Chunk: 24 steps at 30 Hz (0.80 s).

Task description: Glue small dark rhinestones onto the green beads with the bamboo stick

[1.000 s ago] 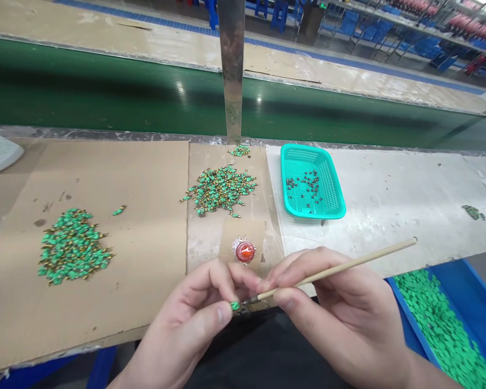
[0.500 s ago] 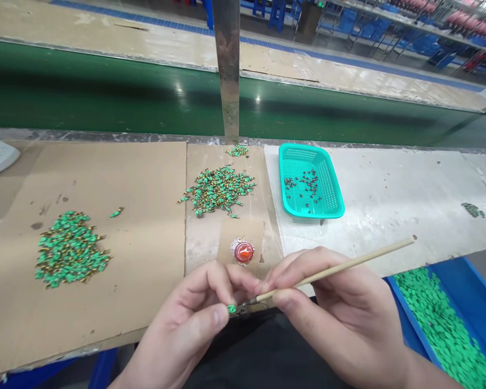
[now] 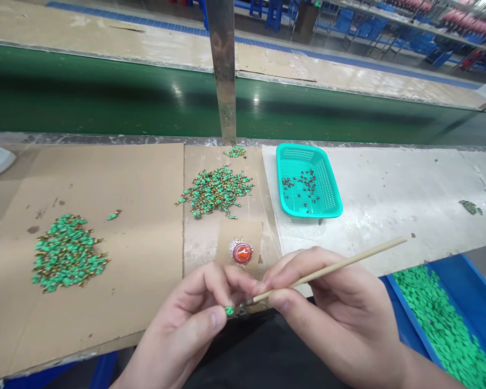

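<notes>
Between the thumb and fingers of my left hand (image 3: 194,319) is a small green piece (image 3: 229,310), mostly covered by the fingertips. My right hand (image 3: 328,308) grips a thin wooden-handled paintbrush (image 3: 340,267) like a pen. The brush tip points left, close to the green piece; whether it touches I cannot tell. Just beyond my hands sits a small round pot of red paint (image 3: 242,253) on a cardboard square. Farther back lies a pile of small green and gold pieces (image 3: 216,190). Another such pile (image 3: 68,253) is to the left, with one piece (image 3: 114,215) apart from it.
A turquoise basket (image 3: 336,197) holding small dark bits stands right of centre. At lower right is a blue bin (image 3: 480,302) of green pieces. A metal post (image 3: 223,70) rises behind the table, before a green conveyor belt (image 3: 105,97). A few pieces (image 3: 470,207) lie far right.
The whole view has shifted slightly. Both hands keep the same grip on the green piece and the paintbrush, and the brush handle has tilted very little.
</notes>
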{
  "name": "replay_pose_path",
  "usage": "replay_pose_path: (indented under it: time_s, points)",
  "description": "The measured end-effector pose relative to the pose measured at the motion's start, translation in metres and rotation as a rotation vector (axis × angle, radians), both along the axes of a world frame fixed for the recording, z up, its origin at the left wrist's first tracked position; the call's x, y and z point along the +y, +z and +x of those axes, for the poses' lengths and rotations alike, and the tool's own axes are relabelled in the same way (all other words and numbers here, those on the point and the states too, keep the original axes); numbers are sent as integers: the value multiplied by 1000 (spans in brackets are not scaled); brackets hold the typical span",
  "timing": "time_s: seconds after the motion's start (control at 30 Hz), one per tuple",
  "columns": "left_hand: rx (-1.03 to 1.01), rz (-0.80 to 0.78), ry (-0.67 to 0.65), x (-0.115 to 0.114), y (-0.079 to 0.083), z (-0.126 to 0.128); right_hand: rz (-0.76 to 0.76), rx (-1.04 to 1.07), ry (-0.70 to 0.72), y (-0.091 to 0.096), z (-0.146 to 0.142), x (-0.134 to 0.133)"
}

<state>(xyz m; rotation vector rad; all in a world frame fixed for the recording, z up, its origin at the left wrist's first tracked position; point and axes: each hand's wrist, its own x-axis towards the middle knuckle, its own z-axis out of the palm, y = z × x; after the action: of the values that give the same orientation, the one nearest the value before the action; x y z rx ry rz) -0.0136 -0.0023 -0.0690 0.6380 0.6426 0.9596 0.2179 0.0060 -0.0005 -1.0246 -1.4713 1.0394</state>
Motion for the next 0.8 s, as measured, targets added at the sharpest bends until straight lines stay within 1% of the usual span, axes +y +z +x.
replay_pose_path:
  time_s: [0.23,0.47,0.6,0.8]
  points:
    - [-9,4,-17,1,-2,1,-1,5,12,-2,1,-1]
    - [33,-2,10,-1,-3,-1,-6,6,6,-1,1,-2]
    - [24,5,10,-1,-3,-2,-5,0,12,1,-1,0]
    - [46,3,21,-1,-6,-2,-2,4,-4,-2,-3,0]
